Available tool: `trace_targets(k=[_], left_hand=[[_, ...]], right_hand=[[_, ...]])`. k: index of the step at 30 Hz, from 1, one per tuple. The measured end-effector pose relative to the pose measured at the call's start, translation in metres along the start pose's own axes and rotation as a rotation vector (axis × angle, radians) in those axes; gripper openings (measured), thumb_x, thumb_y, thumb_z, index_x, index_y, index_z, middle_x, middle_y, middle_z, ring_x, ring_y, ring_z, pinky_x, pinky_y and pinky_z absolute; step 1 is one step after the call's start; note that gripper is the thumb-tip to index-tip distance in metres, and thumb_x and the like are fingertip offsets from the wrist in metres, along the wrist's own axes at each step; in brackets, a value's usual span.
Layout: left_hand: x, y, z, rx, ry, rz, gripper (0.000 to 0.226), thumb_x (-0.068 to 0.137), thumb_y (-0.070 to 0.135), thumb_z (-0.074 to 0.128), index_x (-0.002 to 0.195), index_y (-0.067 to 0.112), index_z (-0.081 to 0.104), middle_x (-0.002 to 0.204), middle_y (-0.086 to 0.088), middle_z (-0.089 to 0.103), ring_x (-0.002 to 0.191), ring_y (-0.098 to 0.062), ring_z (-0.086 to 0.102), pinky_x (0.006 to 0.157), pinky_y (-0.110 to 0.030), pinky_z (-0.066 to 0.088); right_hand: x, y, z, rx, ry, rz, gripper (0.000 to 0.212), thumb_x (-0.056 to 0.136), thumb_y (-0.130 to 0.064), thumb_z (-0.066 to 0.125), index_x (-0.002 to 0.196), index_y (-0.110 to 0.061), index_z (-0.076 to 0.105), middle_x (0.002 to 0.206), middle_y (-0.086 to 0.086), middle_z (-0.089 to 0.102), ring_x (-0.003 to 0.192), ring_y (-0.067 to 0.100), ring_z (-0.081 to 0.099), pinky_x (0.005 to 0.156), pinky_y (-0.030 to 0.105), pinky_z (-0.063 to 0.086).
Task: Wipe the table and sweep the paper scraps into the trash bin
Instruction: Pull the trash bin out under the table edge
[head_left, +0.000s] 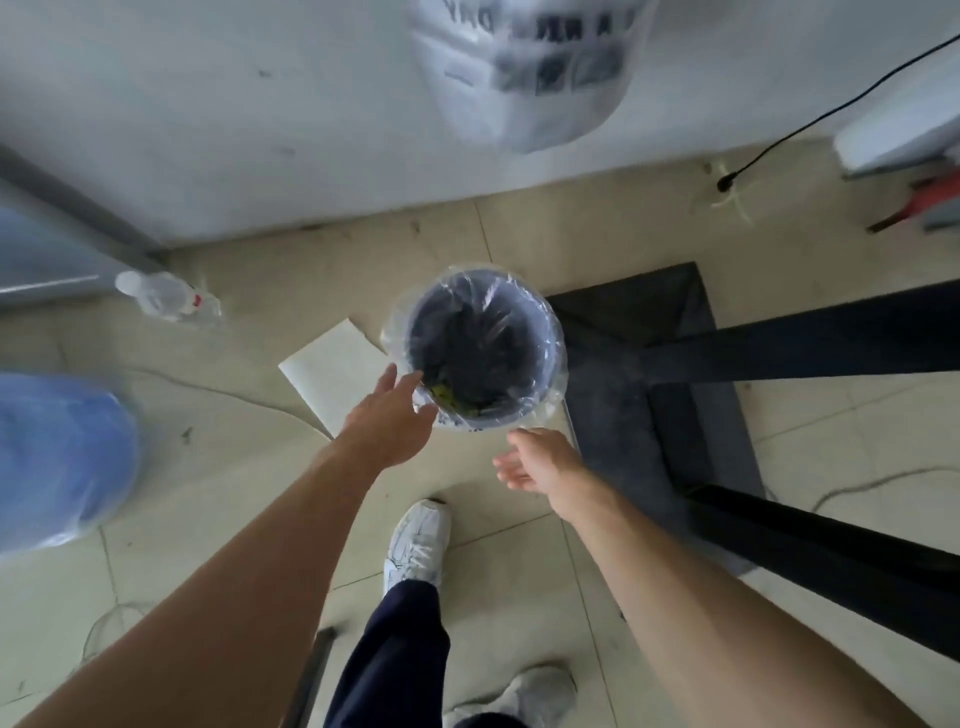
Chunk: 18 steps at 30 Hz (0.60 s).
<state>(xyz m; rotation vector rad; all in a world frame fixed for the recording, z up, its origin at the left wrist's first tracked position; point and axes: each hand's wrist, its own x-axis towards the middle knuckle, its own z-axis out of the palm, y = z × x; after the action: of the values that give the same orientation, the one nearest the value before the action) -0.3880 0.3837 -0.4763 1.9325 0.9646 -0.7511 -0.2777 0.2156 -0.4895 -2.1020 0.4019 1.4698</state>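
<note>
A round dark trash bin (550, 332) lined with a clear plastic bag stands on the tiled floor below me. Dark contents and a few yellow-green bits lie at its bottom. My left hand (392, 415) reaches over the bin's near-left rim, fingers extended and apart, holding nothing. My right hand (535, 462) hovers just in front of the bin's near edge, palm turned left, fingers loose and empty. No table top, cloth or paper scraps show in this view.
A white flat sheet (332, 371) lies left of the bin. A clear water bottle (166, 296) lies by the wall, a blue bag (57, 457) at far left. Black table legs and base (727, 353) stand to the right. My white shoes (418, 545) are below.
</note>
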Motion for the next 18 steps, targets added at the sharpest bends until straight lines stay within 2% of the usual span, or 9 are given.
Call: trace_targets(k=[2, 5, 8, 10, 13, 15, 18], left_hand=[[0.02, -0.005, 0.006, 0.064, -0.026, 0.034, 0.059, 0.106, 0.043, 0.038, 0.161, 0.033, 0.017, 0.17, -0.001, -0.001, 0.15, -0.03, 0.031, 0.119, -0.045, 0.028], [0.048, -0.013, 0.007, 0.045, -0.009, 0.074, 0.059, 0.105, 0.035, 0.042, 0.16, 0.03, 0.022, 0.17, 0.004, 0.001, 0.152, -0.028, 0.026, 0.12, -0.045, 0.027], [0.063, -0.02, 0.011, 0.023, -0.03, 0.092, 0.058, 0.106, 0.034, 0.04, 0.161, 0.028, 0.022, 0.17, 0.005, 0.001, 0.156, -0.025, 0.014, 0.124, -0.046, 0.021], [0.067, -0.026, 0.016, -0.002, -0.045, 0.067, 0.058, 0.106, 0.039, 0.041, 0.16, 0.032, 0.022, 0.17, 0.003, -0.003, 0.156, -0.026, 0.012, 0.124, -0.045, 0.018], [0.064, -0.02, 0.018, -0.168, -0.047, 0.055, 0.055, 0.106, 0.039, 0.042, 0.159, 0.032, 0.027, 0.17, 0.002, 0.008, 0.154, -0.03, 0.02, 0.123, -0.044, 0.019], [0.057, -0.012, 0.007, -0.238, -0.004, 0.042, 0.052, 0.108, 0.032, 0.042, 0.158, 0.027, 0.03, 0.167, -0.002, 0.023, 0.149, -0.032, 0.031, 0.12, -0.042, 0.029], [0.049, 0.003, -0.018, -0.218, 0.1, 0.042, 0.051, 0.107, 0.018, 0.042, 0.157, 0.023, 0.032, 0.159, -0.009, 0.039, 0.133, -0.034, 0.05, 0.106, -0.039, 0.043]], right_hand=[[0.021, 0.003, 0.006, 0.103, -0.021, 0.06, 0.025, 0.1, -0.024, 0.05, 0.118, -0.008, 0.058, 0.094, 0.011, 0.074, 0.079, 0.023, 0.073, 0.07, 0.032, 0.06], [0.047, 0.005, 0.023, 0.246, -0.056, 0.099, 0.015, 0.1, -0.022, 0.052, 0.111, -0.014, 0.057, 0.103, 0.013, 0.071, 0.085, 0.026, 0.074, 0.075, 0.035, 0.06], [0.068, 0.001, 0.029, 0.403, -0.015, 0.117, 0.012, 0.099, -0.017, 0.055, 0.103, -0.006, 0.057, 0.099, 0.016, 0.069, 0.087, 0.028, 0.071, 0.074, 0.036, 0.06], [0.077, -0.003, 0.032, 0.534, 0.028, 0.137, 0.012, 0.099, -0.014, 0.055, 0.1, -0.002, 0.055, 0.095, 0.019, 0.067, 0.086, 0.029, 0.069, 0.076, 0.037, 0.06], [0.08, -0.01, 0.029, 0.571, 0.097, 0.124, 0.015, 0.099, -0.011, 0.052, 0.111, -0.004, 0.052, 0.106, 0.02, 0.061, 0.096, 0.031, 0.068, 0.085, 0.039, 0.06], [0.075, -0.015, 0.027, 0.601, 0.095, 0.115, 0.02, 0.098, -0.008, 0.05, 0.117, -0.005, 0.051, 0.113, 0.021, 0.059, 0.099, 0.031, 0.067, 0.087, 0.038, 0.059], [0.059, -0.023, 0.021, 0.594, 0.077, 0.108, 0.022, 0.097, -0.003, 0.048, 0.119, -0.005, 0.051, 0.118, 0.022, 0.06, 0.099, 0.031, 0.066, 0.083, 0.036, 0.059]])
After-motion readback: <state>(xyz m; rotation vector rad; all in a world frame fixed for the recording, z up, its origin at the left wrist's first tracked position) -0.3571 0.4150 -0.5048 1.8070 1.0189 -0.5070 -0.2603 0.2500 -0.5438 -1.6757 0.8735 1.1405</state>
